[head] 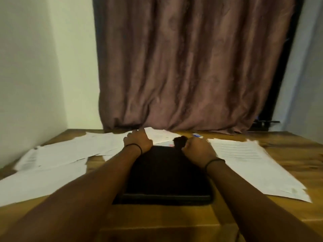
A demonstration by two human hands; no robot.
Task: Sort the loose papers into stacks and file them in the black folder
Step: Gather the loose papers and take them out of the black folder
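Observation:
The black folder (166, 173) lies closed in the middle of the wooden table, right in front of me. My left hand (138, 141) rests at the folder's far left corner, its fingers stretched forward onto a white sheet (157, 135) behind the folder. At the folder's far right corner, my right hand (197, 149) grips a small black flap (180, 141) that sticks up from the far edge. Loose white papers (70, 151) overlap in a spread to the left of the folder. A printed stack (250, 163) lies to its right.
The wooden table (157, 219) reaches back to a brown curtain (192, 67), whose hem touches it. A cream wall stands on the left. A small blue and white object (197, 135) lies behind my right hand. More sheets (40, 182) cover the near left.

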